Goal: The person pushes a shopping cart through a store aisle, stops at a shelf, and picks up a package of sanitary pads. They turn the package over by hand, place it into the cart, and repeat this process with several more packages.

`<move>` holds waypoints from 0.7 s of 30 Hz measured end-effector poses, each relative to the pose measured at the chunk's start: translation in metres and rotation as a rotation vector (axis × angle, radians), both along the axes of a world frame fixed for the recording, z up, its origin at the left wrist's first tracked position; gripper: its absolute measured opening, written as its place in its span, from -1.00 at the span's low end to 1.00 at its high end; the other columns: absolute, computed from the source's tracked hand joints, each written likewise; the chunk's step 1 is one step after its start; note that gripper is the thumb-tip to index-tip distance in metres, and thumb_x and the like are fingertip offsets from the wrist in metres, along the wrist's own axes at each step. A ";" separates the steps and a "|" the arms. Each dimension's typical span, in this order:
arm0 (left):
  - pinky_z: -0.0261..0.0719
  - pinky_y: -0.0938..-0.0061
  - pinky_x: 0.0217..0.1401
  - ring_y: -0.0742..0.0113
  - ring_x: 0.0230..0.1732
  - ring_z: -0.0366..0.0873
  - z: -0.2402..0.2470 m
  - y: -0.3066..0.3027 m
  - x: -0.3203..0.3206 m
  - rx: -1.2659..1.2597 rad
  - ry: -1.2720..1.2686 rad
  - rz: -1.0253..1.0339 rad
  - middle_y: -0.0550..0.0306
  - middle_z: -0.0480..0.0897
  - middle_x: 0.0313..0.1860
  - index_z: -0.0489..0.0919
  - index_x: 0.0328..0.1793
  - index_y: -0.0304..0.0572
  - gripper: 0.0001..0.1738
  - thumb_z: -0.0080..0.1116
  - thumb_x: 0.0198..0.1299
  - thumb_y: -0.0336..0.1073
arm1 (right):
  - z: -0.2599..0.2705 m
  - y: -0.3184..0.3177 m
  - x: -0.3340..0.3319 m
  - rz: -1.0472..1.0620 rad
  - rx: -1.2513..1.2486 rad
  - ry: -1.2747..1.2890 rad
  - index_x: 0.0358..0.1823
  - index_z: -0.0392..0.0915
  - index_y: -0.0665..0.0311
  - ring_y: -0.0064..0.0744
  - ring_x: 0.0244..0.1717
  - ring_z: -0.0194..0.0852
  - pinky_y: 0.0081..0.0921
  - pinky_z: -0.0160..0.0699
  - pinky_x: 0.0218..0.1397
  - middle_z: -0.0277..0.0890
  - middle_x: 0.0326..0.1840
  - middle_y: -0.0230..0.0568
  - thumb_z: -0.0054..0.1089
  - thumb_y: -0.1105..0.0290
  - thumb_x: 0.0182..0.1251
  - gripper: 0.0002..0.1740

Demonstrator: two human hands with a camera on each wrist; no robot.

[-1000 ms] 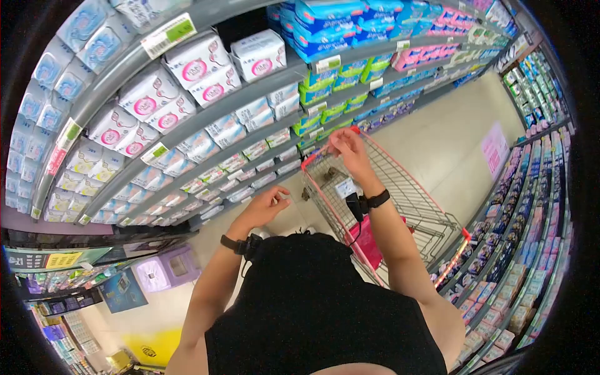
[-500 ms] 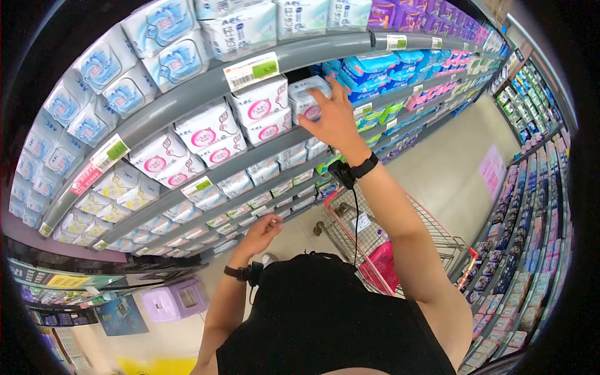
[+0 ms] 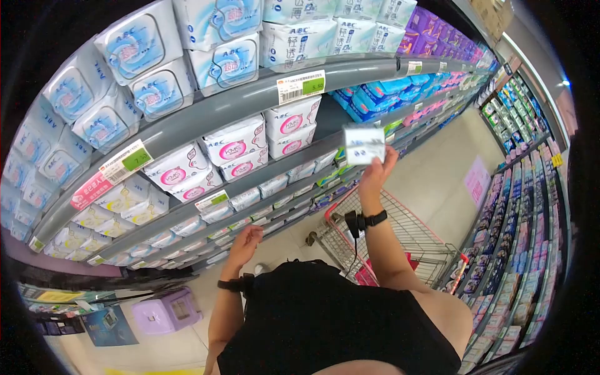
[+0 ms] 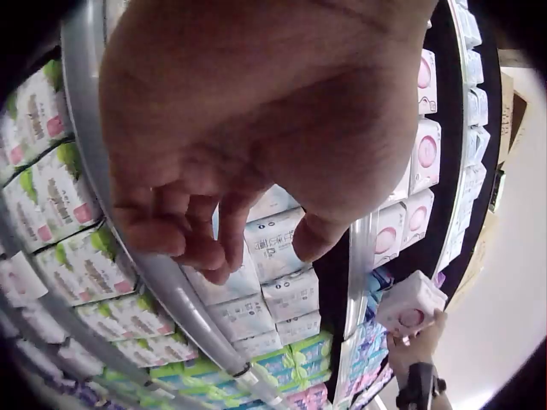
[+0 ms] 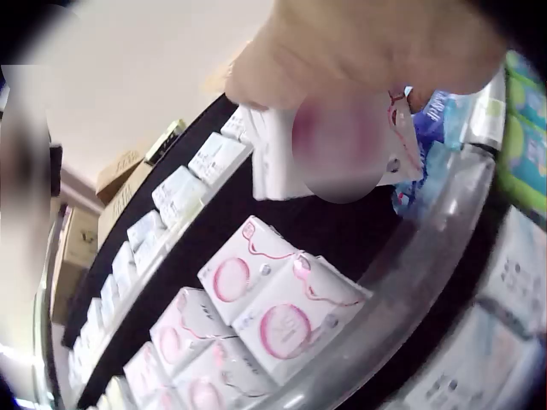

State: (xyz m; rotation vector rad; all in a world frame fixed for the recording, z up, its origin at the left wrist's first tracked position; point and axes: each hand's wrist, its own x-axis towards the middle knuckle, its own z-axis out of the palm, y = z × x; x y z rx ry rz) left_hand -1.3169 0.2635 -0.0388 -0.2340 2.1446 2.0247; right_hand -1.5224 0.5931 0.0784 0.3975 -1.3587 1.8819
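My right hand (image 3: 379, 174) grips a white pack of sanitary pads (image 3: 364, 145) from below, in front of the shelf and above the cart. In the right wrist view this pack (image 5: 272, 162) shows a blurred pink circle, and the right hand (image 5: 367, 55) covers its upper part. Similar pink-circled packs (image 3: 234, 149) stand stacked in pairs on the shelf, left of a dark gap. My left hand (image 3: 245, 245) hangs with loosely bent fingers before the lower shelves, holding nothing; its palm side (image 4: 256, 128) shows in the left wrist view.
A wire shopping cart (image 3: 412, 231) with red trim stands below my right arm, a pink item (image 3: 367, 275) inside. Blue-and-white packs (image 3: 225, 59) line the shelf above. Another stocked shelf (image 3: 500, 275) runs along the right. A purple box-like bin (image 3: 164, 312) stands on the floor at left.
My right hand rose from over the cart to the shelf, took hold of the pad pack beside the blue packs and drew it out to the right. A gap shows there. The left hand stays low.
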 end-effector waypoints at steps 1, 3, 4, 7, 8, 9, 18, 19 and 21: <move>0.43 0.57 -0.28 0.56 -0.33 0.46 0.005 -0.002 -0.002 -0.047 0.065 -0.041 0.31 0.56 -0.34 0.57 0.13 -0.17 -0.72 0.22 0.38 -0.24 | -0.002 -0.005 0.016 0.166 -0.143 -0.132 0.23 0.34 0.24 -0.11 0.25 0.40 -0.15 0.37 0.35 0.43 0.22 -0.10 0.17 0.10 0.37 -0.47; 0.42 0.57 -0.28 0.56 -0.33 0.46 0.015 -0.001 -0.006 -0.136 0.189 -0.131 0.31 0.56 -0.36 0.57 0.12 -0.18 -0.74 0.21 0.36 -0.32 | -0.006 -0.014 0.050 0.488 -0.445 -0.393 0.37 0.33 0.21 -0.16 0.28 0.42 -0.20 0.41 0.32 0.45 0.31 -0.12 0.01 -0.04 0.44 -0.38; 0.44 0.55 -0.23 0.51 -0.26 0.50 0.028 0.001 -0.010 -0.043 0.212 -0.156 0.27 0.59 -0.29 0.56 0.13 -0.17 -0.62 0.37 0.21 -0.35 | -0.011 -0.011 0.061 0.654 -0.463 -0.471 0.43 0.28 0.20 -0.14 0.35 0.38 -0.13 0.38 0.37 0.41 0.38 -0.12 -0.06 -0.10 0.46 -0.32; 0.51 0.46 -0.08 0.35 -0.05 0.57 0.076 0.008 -0.020 -0.275 0.494 -0.158 0.17 0.61 -0.08 0.56 0.17 -0.15 -0.40 0.57 -0.02 -0.29 | -0.026 -0.010 0.089 1.050 -0.481 -0.674 0.55 0.18 0.18 -0.08 0.49 0.30 0.02 0.33 0.47 0.32 0.53 -0.13 -0.21 -0.22 0.50 -0.20; 0.51 0.38 0.07 0.22 0.10 0.53 0.095 0.011 -0.025 -0.288 0.563 -0.180 0.09 0.58 0.07 0.53 0.24 -0.15 -0.25 0.63 -0.14 -0.27 | -0.026 -0.014 0.097 1.101 -0.464 -0.728 0.56 0.18 0.17 -0.07 0.49 0.31 0.03 0.33 0.47 0.32 0.53 -0.12 -0.23 -0.24 0.50 -0.19; 0.51 0.29 0.22 0.10 0.25 0.50 0.112 0.016 -0.034 -0.301 0.637 -0.204 0.02 0.54 0.22 0.51 0.30 -0.14 -0.11 0.69 -0.26 -0.25 | -0.025 -0.018 0.105 1.153 -0.447 -0.775 0.56 0.17 0.17 -0.05 0.49 0.32 0.05 0.33 0.47 0.32 0.53 -0.12 -0.24 -0.26 0.50 -0.18; 0.29 0.10 0.51 -0.13 0.44 0.32 0.128 0.063 -0.048 -0.285 0.725 -0.388 -0.14 0.36 0.41 0.33 0.43 -0.17 0.22 0.74 -0.53 -0.20 | -0.029 -0.042 0.131 1.194 -0.045 -1.109 0.40 0.39 0.16 -0.50 0.15 0.60 -0.47 0.61 0.20 0.54 0.26 -0.23 -0.23 -0.21 0.61 -0.33; 0.29 0.10 0.49 -0.13 0.42 0.33 0.121 0.067 -0.047 -0.258 0.723 -0.330 -0.15 0.37 0.37 0.34 0.40 -0.19 0.22 0.74 -0.55 -0.19 | -0.031 -0.038 0.134 1.104 0.066 -1.033 0.43 0.34 0.15 -0.50 0.15 0.60 -0.47 0.61 0.19 0.54 0.24 -0.25 -0.23 -0.19 0.62 -0.34; 0.30 0.14 0.46 -0.10 0.36 0.37 0.104 0.071 -0.046 -0.283 0.699 -0.149 -0.11 0.32 0.32 0.24 0.41 -0.25 0.30 0.73 -0.62 -0.18 | -0.029 -0.030 0.136 0.922 0.300 -0.880 0.47 0.25 0.14 -0.50 0.13 0.59 -0.46 0.62 0.17 0.55 0.19 -0.28 -0.22 -0.16 0.64 -0.36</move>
